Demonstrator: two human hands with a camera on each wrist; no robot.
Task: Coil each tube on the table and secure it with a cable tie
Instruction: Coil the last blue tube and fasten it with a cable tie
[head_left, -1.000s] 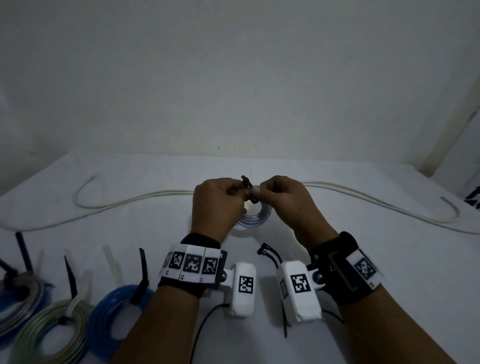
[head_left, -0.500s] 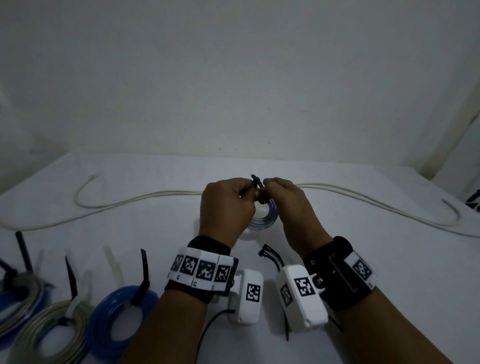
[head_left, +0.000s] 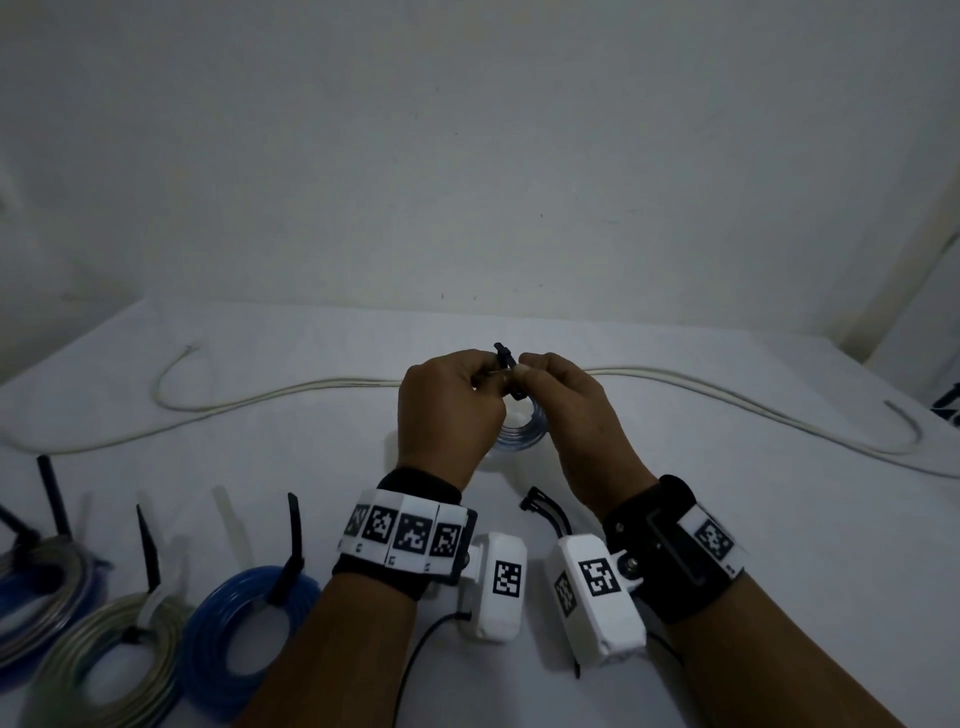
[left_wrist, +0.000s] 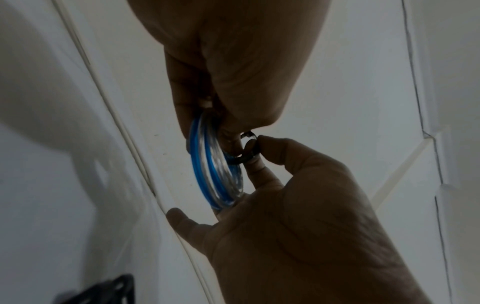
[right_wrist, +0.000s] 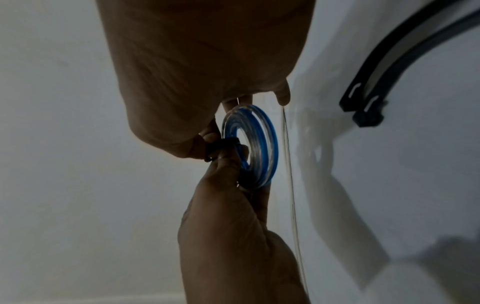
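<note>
While your two hands meet above the middle of the bench (head_left: 675, 519), they hold one small coil of clear and blue tube (head_left: 519, 434) between them, lifted off the surface. Your left hand (head_left: 449, 410) is curled tight, thumb and forefinger pinching the black cable tie (head_left: 506, 364) where it loops around the coil; in the left wrist view the tie's band (left_wrist: 246, 152) wraps the strands just beside your thumb tip. Your right hand (head_left: 569, 410) is curled as well, its fingertips (right_wrist: 231, 152) pinching the same tie from the other side, with the coil (right_wrist: 255, 148) hanging edge-on below the knuckles. The tie's free end sticks up between the two hands.

Along the far side of the bench a long white tube (head_left: 260, 405) lies uncoiled, running from the left edge to the right edge. At the near left corner sit three finished coils: a blue coil (head_left: 218, 649), a pale greenish coil (head_left: 78, 670) and a grey-and-blue coil (head_left: 31, 592), each with tie tails standing up. Two spare black cable ties (head_left: 545, 512) lie just beside your right wrist.
</note>
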